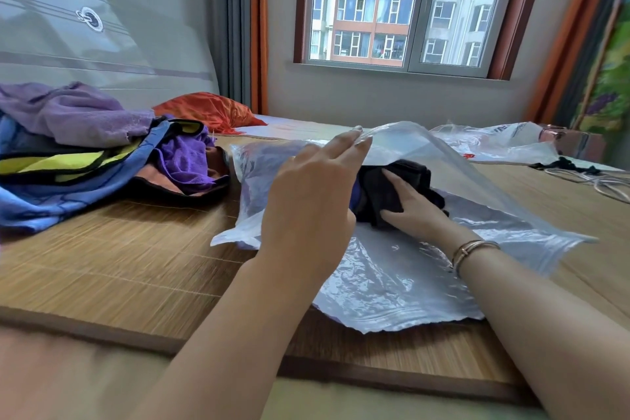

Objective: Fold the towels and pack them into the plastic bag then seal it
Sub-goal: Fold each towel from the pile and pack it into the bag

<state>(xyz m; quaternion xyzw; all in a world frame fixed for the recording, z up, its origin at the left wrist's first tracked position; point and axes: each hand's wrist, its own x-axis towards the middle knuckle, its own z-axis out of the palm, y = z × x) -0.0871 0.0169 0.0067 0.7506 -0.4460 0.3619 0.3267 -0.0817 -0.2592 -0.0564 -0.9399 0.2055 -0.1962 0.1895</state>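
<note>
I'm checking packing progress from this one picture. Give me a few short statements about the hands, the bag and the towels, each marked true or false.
1. The left hand lifts the upper sheet of the clear plastic bag. True.
2. The right hand rests on the purple towel. False: it holds the dark folded towel at the bag's mouth.
3. A heap of unfolded coloured towels lies left of the bag. True.
4. The bag is sealed. False: its mouth gapes open.
5. Everything lies on a bare wooden floor. False: on a woven bamboo mat.
</note>
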